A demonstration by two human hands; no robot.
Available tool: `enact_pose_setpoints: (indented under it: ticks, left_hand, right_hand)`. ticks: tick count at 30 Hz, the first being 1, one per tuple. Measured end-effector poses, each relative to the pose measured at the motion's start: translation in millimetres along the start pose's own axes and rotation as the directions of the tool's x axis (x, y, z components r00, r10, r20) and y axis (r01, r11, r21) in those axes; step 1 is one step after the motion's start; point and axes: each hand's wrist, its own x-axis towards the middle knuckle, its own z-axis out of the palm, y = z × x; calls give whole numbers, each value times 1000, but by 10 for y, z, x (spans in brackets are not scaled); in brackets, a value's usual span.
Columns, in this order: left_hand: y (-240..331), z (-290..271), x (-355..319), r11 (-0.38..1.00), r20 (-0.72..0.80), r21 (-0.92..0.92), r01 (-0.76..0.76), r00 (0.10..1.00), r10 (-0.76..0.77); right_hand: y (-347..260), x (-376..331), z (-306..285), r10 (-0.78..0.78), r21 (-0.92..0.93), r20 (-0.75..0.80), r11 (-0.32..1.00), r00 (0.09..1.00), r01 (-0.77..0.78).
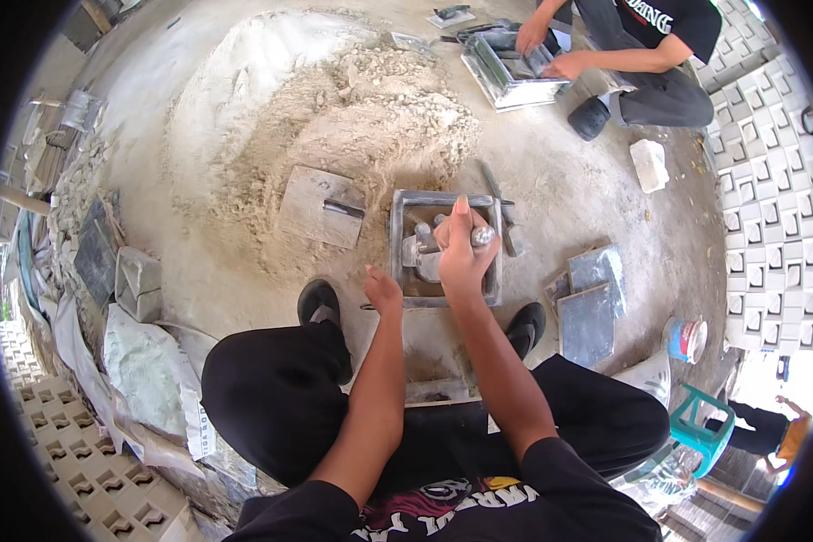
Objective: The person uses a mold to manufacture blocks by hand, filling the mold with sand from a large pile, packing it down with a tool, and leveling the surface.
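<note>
Fingers of our right hand wrap round a grey handle, over the right half of a grey box on the floor. Our left hand is by the box's near left corner — fingers loose and half bent, holding nothing we can see. Past its left edge lies a flat board — and a powder pile beyond.

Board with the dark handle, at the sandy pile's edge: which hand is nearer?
Left. The left hand is apart from the board, toward the body and right of it; the right hand is farther right, over the grey rectangular frame.
</note>
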Motion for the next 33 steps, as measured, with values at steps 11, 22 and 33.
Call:
enact_pose_setpoints:
  ticks: [11,22,33]
  left_hand:
    - [59,-14,-75,994,37,91,63,997,-67]
    - [152,-89,-4,994,-23,106,23,1000,-21]
    - [149,13,-126,990,58,130,63,996,-72]
  right_hand:
    - [395,456,123,-115,-185,69,975,991,126]
    - [40,785,295,83,-148,-10,985,996,-84]
    - [280,762,113,28,-404,155,914,987,38]
